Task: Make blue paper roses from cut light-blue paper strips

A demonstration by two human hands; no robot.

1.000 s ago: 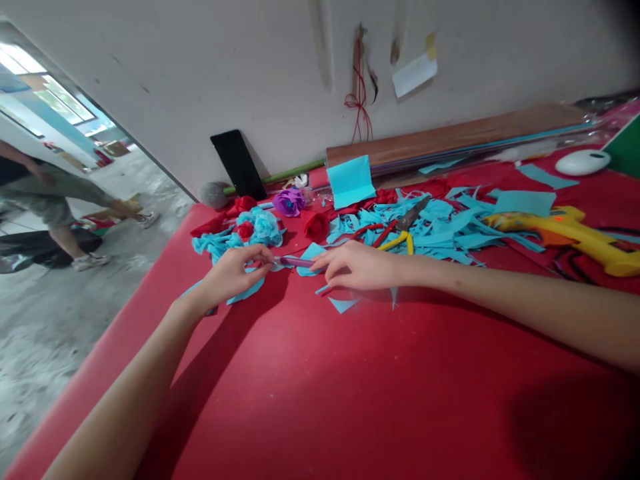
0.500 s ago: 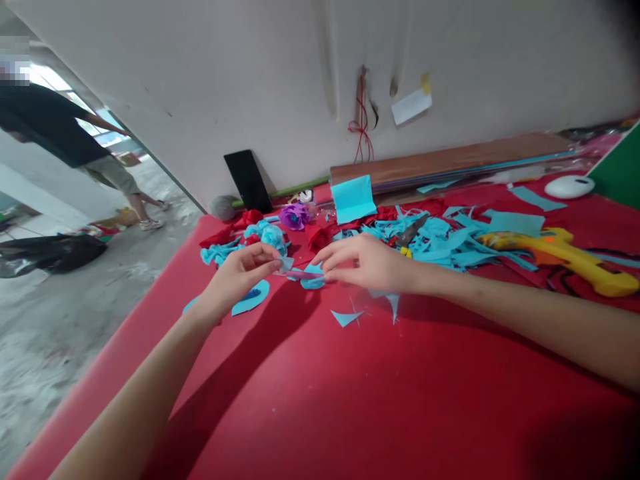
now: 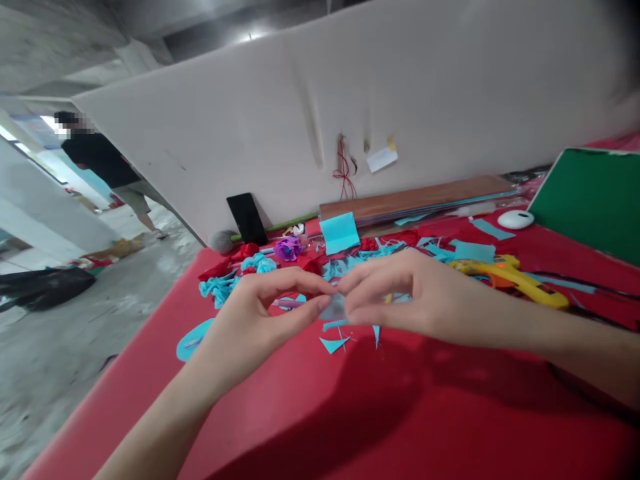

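Observation:
My left hand (image 3: 275, 313) is closed, thumb and forefinger pinching the edge of a small pale blue piece of paper (image 3: 336, 309). Opposite it, my right hand (image 3: 400, 293) has its curled fingers pressed at the paper's other side. The fingertips of both hands nearly meet above the red table (image 3: 300, 413). Just beyond my left fingers lies a pink stick-like thing (image 3: 287, 302), partly hidden. Under the hands are blue paper scraps (image 3: 334, 345). By my left wrist rests a rounded blue paper piece (image 3: 193, 340).
Behind the hands are blue paper strips (image 3: 380, 250), a purple paper flower (image 3: 289, 249) and a black phone-like slab (image 3: 247, 219) against the wall. A yellow glue gun (image 3: 530, 283) with a cable lies right, near a green board (image 3: 595, 200). A person (image 3: 107, 160) stands far left.
Both hands have come closer together and the left has moved right, still with the pale paper. The view has tilted up and turned right. The person appears farther off.

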